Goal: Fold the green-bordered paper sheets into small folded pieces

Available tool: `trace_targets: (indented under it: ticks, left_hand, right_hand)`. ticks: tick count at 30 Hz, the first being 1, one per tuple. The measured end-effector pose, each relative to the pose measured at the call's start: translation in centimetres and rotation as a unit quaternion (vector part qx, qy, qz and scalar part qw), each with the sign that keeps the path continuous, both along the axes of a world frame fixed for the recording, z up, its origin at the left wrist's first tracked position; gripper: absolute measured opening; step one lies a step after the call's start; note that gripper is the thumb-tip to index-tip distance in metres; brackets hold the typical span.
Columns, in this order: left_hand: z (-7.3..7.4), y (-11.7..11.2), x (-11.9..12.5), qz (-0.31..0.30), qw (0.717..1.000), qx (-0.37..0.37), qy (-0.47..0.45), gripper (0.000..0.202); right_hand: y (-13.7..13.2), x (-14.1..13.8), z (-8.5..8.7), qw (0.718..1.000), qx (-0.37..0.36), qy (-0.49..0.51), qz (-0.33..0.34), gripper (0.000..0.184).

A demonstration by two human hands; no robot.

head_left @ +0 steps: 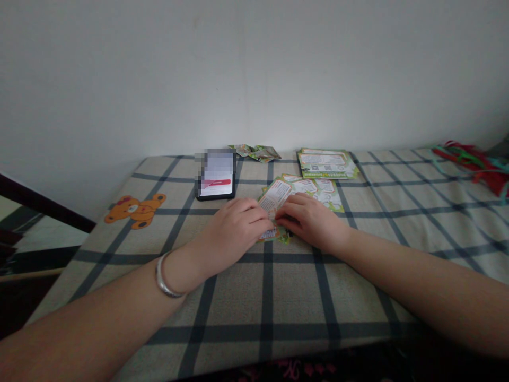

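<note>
Both hands meet over a green-and-white printed paper card (pixel 274 197) lying on the checked cloth (pixel 254 286). My left hand (pixel 233 231), with a silver bangle (pixel 164 277) on its wrist, has its fingers curled and pressed on the card's left part. My right hand (pixel 312 220) pinches the card's right side with bent fingers. The lower part of the card is hidden under the fingers. More loose cards (pixel 324 191) of the same print lie just behind my right hand.
A phone (pixel 217 174) with a lit screen lies behind my left hand. A stack of cards (pixel 326 163) and folded paper pieces (pixel 258 153) sit near the wall. Red and green ribbons (pixel 477 164) lie far right. An orange bear print (pixel 135 209) marks the cloth's left.
</note>
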State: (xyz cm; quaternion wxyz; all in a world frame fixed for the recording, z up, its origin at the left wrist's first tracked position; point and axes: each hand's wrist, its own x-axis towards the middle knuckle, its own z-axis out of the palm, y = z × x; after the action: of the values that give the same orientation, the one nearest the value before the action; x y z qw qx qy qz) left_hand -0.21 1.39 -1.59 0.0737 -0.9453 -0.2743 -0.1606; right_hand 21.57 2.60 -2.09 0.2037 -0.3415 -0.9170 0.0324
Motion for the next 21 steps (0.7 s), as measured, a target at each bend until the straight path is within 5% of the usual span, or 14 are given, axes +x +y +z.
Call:
trace_targets:
  ticks: [11, 21]
  left_hand:
    - [0.0, 0.0, 0.0, -0.007, 1.000, -0.014, -0.013, 0.017]
    - [-0.1, 0.0, 0.1, -0.006, 1.000, -0.009, -0.015, 0.016]
  right_hand:
    - [0.5, 1.2, 0.6, 0.999, -0.019, 0.033, 0.005, 0.015]
    - [-0.9, 1.9, 2.0, 0.994, 0.021, -0.077, 0.077, 0.023]
